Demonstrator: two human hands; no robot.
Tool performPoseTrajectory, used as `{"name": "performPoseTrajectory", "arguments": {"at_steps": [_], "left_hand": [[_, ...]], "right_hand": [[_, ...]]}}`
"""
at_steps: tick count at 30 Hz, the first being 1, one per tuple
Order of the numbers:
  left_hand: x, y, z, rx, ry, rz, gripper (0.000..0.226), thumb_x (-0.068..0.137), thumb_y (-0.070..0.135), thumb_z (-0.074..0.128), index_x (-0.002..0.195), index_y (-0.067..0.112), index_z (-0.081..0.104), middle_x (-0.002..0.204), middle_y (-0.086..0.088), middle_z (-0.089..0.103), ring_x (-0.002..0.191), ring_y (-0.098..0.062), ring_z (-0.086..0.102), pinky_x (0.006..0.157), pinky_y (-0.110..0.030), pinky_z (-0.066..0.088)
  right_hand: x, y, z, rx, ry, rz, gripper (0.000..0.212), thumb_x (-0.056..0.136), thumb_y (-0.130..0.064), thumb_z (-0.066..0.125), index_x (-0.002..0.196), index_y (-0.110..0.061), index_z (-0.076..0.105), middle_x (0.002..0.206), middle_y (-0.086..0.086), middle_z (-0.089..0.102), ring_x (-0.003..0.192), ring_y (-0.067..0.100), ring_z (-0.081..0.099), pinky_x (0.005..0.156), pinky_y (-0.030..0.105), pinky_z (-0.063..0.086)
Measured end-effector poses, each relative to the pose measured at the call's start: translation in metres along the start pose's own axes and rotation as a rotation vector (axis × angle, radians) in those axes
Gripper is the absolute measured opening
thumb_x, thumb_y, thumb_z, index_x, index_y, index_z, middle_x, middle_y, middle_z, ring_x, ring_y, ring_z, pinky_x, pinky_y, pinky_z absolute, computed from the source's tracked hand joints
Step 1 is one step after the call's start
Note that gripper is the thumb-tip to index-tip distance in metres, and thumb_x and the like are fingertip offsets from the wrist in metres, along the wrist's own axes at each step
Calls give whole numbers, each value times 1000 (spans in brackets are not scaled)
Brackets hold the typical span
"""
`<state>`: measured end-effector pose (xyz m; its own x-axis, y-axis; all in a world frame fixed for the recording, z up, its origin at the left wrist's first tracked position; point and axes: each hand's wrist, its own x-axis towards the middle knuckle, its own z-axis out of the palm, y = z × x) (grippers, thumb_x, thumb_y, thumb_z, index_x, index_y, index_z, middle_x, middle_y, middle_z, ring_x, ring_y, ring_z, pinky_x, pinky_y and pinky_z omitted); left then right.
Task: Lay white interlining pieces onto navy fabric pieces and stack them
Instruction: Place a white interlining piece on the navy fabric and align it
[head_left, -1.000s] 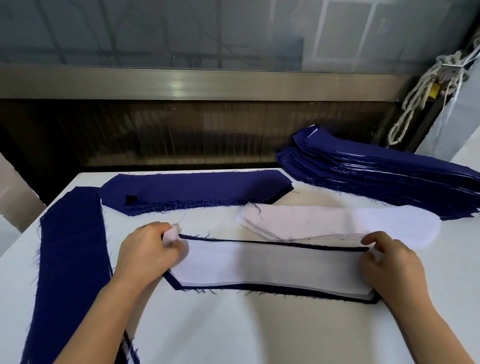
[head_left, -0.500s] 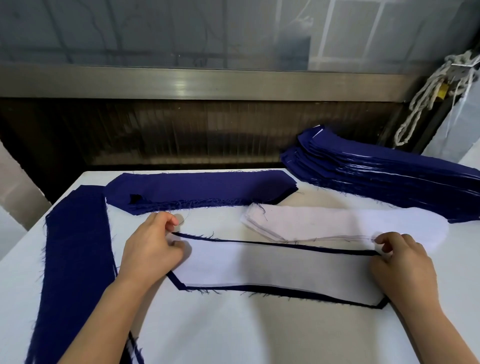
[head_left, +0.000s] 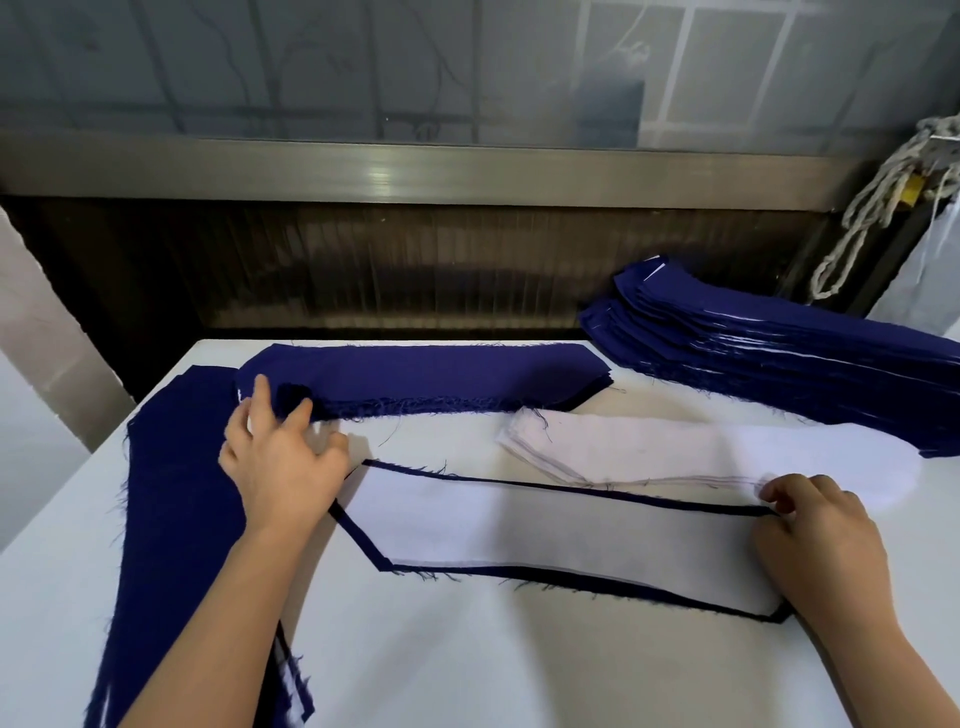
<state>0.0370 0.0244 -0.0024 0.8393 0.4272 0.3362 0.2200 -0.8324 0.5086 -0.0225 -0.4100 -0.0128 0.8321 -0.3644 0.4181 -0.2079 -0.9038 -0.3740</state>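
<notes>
My right hand (head_left: 815, 525) pinches the 3 o'clock end of the white interlining piece (head_left: 545, 525). That pins it centred on its navy piece (head_left: 357, 535) mid-table, so the dark border shows all round. My left hand (head_left: 283, 462) lies on the navy pile (head_left: 426, 374) at 11 o'clock, fingers spread and gripping nothing (ready for the next piece, I judge).
</notes>
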Motion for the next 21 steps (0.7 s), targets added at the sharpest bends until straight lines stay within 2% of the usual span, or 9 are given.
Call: {"name": "performPoseTrajectory", "arguments": {"at_steps": [3,6,11,13,15,18,21], "left_hand": [[5,-2,2,-24,-43,-3,51,94,35,60,141,16,54,166,3,12,150,-24,7,118,-49,8],[7,-2,3,-54,-10,20,57,95,42,57,143,12,48,164,6,21,146,-24,14,117,-48,13],[6,0,6,-99,32,88,45,95,36,60,130,10,58,153,8,38,134,-26,30,112,-46,22],[4,2,3,-240,88,107,34,94,26,62,123,8,62,143,10,45,124,-20,43,105,-40,34],[-1,7,-1,-434,148,162,28,93,13,62,121,8,65,132,13,49,107,-3,55,92,-28,47],[-8,12,-5,-514,227,287,22,92,1,61,111,7,70,120,7,57,99,10,55,79,-14,48],[-12,18,-6,-639,287,256,12,94,7,64,89,12,75,99,6,66,94,7,60,69,-8,47]], "right_hand": [[0,0,0,11,-2,-8,35,64,17,60,94,3,69,89,22,63,83,44,52,72,48,47],[0,-1,0,19,0,-11,35,63,18,60,94,3,70,89,22,63,84,44,53,71,47,47],[-1,-1,-1,28,-2,-6,34,64,18,60,94,3,69,89,21,63,85,44,52,72,47,47],[-1,-1,-1,28,1,-6,34,65,18,60,93,3,69,89,21,63,84,44,52,71,47,47],[0,-2,-1,27,2,-6,33,65,18,59,93,3,70,88,21,63,84,44,53,71,47,47],[0,-3,-1,25,3,-2,33,66,18,59,92,3,70,88,21,63,85,44,53,71,46,47],[0,-3,-1,24,11,-12,33,65,19,59,91,3,70,88,22,63,84,45,53,70,46,47]]}}
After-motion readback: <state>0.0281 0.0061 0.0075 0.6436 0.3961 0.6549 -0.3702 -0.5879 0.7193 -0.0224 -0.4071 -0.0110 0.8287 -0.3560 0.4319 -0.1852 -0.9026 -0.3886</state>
